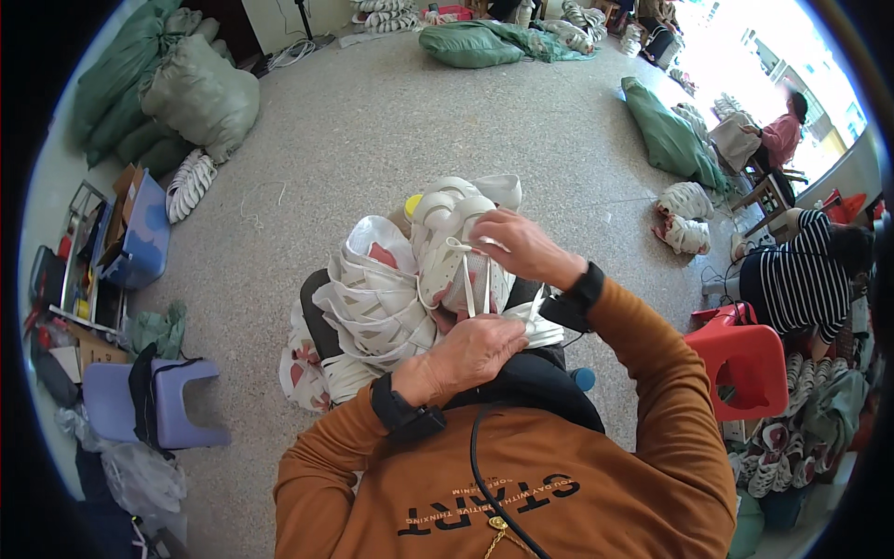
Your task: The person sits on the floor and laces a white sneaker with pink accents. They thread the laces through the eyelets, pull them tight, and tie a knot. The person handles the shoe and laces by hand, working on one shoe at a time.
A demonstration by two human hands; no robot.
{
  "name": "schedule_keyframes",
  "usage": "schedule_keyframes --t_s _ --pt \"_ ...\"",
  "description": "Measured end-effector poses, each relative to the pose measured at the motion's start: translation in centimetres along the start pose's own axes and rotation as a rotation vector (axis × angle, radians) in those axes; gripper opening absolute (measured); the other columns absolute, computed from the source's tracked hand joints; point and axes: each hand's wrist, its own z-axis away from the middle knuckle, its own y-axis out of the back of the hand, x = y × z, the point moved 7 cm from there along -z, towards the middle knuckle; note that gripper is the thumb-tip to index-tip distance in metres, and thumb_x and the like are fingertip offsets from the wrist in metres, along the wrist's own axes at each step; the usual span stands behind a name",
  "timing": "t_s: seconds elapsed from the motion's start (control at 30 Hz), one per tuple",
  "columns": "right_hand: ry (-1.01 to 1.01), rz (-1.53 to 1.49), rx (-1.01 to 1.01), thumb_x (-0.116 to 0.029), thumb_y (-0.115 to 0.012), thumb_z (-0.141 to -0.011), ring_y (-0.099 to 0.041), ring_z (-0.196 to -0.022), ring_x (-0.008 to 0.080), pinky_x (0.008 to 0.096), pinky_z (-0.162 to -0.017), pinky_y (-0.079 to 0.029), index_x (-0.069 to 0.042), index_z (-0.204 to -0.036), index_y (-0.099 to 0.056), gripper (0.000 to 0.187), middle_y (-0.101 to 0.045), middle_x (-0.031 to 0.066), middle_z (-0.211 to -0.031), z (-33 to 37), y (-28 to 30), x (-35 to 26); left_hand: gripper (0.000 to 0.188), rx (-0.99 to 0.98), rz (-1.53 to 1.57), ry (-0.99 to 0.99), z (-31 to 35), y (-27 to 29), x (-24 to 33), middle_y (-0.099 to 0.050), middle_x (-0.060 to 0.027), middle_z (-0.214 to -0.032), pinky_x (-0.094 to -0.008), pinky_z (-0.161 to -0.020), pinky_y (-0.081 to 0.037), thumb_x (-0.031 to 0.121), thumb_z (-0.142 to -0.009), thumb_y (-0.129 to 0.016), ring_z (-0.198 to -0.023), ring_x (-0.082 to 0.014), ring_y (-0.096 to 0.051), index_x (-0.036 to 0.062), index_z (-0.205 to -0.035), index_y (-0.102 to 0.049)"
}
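Observation:
On my lap rests a white shoe upper point(445, 276) with a mesh part and loose lace strands. My left hand point(473, 354) is closed on its near end, where the laces run down; its fingertips are partly hidden. At the upper's right side, my right hand point(527, 250) has bent, closed fingers beside a loop of white shoelace point(467, 279), which seems pinched in the fingertips. Left of it on my lap lies a bundle of nested white strappy uppers point(371, 312) with reddish linings. More white uppers point(304, 363) hang beside my left leg.
A purple stool point(177, 401) and a blue bin point(144, 233) stand at the left. Filled sacks point(200, 98) lean behind them. On the right are a red stool point(740, 359), piled uppers point(780, 452), a green sack point(666, 130) and a person in stripes point(787, 275).

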Motion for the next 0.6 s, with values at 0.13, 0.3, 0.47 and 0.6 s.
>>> schedule_keyframes --t_s 0.13,0.3,0.47,0.6 --pt "0.009 0.198 -0.21 -0.007 -0.066 -0.08 -0.062 -0.1 0.032 0.0452 -0.082 -0.05 -0.008 -0.089 -0.068 0.01 -0.065 0.0101 -0.095 -2.3 -3.4 1.7 0.016 0.041 -0.002 -0.012 0.1 0.4 0.1 -0.059 -0.0191 -0.08 -0.048 -0.071 -0.048 0.014 -0.097 -0.058 -0.081 -0.0399 -0.062 0.0012 -0.088 -0.055" --pt "-0.021 0.204 -0.387 -0.009 -0.067 -0.079 -0.066 -0.091 0.0323 0.0444 -0.079 -0.051 -0.008 -0.084 -0.07 0.006 -0.068 0.0112 -0.088 -4.3 -5.1 2.7 0.02 0.031 0.039 0.041 1.0 0.0 -1.2 -0.054 -0.0182 -0.079 -0.0467 -0.071 -0.045 0.014 -0.099 -0.056 -0.078 -0.0395 -0.057 -0.0013 -0.086 -0.053" --pt "-0.399 -0.333 -0.403 -0.01 -0.064 -0.081 -0.068 -0.068 0.0271 0.0396 -0.066 -0.052 -0.004 -0.079 -0.069 0.008 -0.068 0.0114 -0.07 -5.0 -4.9 5.5 0.021 0.004 0.211 0.144 0.9 -0.2 -1.3 -0.053 -0.0162 -0.072 -0.0417 -0.065 -0.046 0.014 -0.101 -0.054 -0.069 -0.0363 -0.057 -0.0016 -0.087 -0.053" --pt "-0.28 -0.198 -0.315 -0.01 -0.063 -0.081 -0.068 -0.068 0.0276 0.0395 -0.066 -0.052 -0.003 -0.08 -0.068 0.008 -0.067 0.012 -0.071 -5.0 -4.6 4.2 0.021 -0.041 0.228 0.203 1.6 -0.4 -2.0 -0.055 -0.0223 -0.077 -0.0477 -0.065 -0.045 0.018 -0.101 -0.054 -0.076 -0.0448 -0.059 -0.0001 -0.09 -0.053"
